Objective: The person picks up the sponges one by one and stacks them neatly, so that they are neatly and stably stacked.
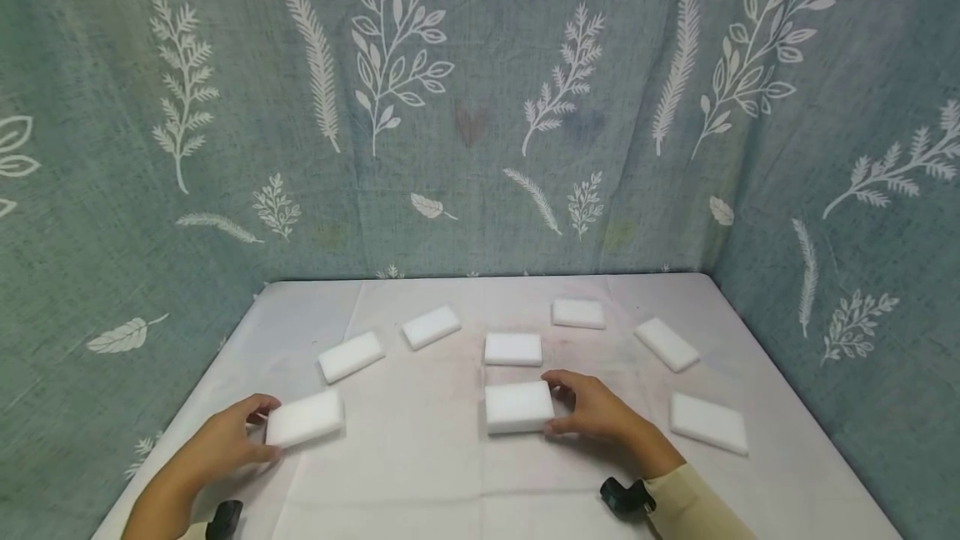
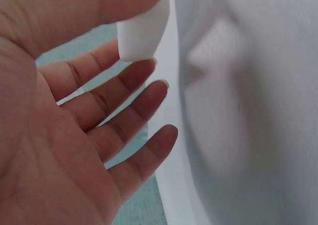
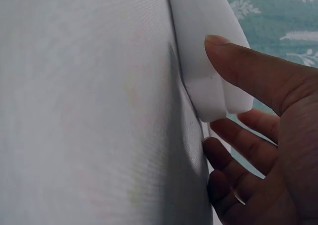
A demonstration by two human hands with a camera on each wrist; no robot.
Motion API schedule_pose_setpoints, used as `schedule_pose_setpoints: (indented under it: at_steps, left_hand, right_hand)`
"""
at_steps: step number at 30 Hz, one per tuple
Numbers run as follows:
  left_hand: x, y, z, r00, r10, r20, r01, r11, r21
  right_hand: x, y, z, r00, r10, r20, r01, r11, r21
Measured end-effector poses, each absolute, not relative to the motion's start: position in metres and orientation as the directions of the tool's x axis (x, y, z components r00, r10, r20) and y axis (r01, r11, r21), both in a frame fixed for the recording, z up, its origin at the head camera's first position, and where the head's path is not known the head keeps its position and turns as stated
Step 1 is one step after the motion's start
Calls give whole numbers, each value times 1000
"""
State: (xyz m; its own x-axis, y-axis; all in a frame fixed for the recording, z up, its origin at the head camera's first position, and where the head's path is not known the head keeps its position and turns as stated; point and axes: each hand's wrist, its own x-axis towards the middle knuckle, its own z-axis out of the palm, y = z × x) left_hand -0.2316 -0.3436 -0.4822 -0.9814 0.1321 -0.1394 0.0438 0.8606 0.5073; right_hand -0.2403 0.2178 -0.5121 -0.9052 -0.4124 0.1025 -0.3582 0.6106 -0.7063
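At the left of the table my left hand (image 1: 225, 442) pinches one end of a white sponge block (image 1: 307, 417) between thumb and fingers. In the left wrist view that sponge (image 2: 141, 36) sits between thumb and index finger, the other fingers spread below. Near the table's middle my right hand (image 1: 596, 413) grips the right end of a thicker white sponge stack (image 1: 519, 408), thumb on the near side and fingers on the far side. The right wrist view shows a seam in this stack (image 3: 203, 81), so it looks like two sponges together.
Several more white sponges lie in a loose arc: two at the back left (image 1: 351, 356) (image 1: 431, 327), one behind the stack (image 1: 513, 349), one at the back (image 1: 577, 313), others at the right (image 1: 667, 344) (image 1: 708, 422). Patterned green curtains (image 1: 480, 215) enclose the white-covered table (image 1: 405, 473).
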Motion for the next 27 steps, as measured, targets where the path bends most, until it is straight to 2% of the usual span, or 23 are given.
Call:
schedule_pose_setpoints:
  at_steps: [9, 20, 27]
  left_hand:
    - [-235, -318, -478, -979, 181, -96, 95, 817, 568]
    - [-250, -286, -477, -974, 221, -42, 155, 795, 586]
    - [-262, -252, -472, -956, 292, -7, 233, 777, 585]
  right_hand:
    - [-240, 217, -515, -909, -405, 96, -345, 605, -718]
    - [-240, 216, -513, -918, -385, 92, -330, 617, -714]
    - [-241, 218, -514, -913, -398, 93, -345, 627, -699]
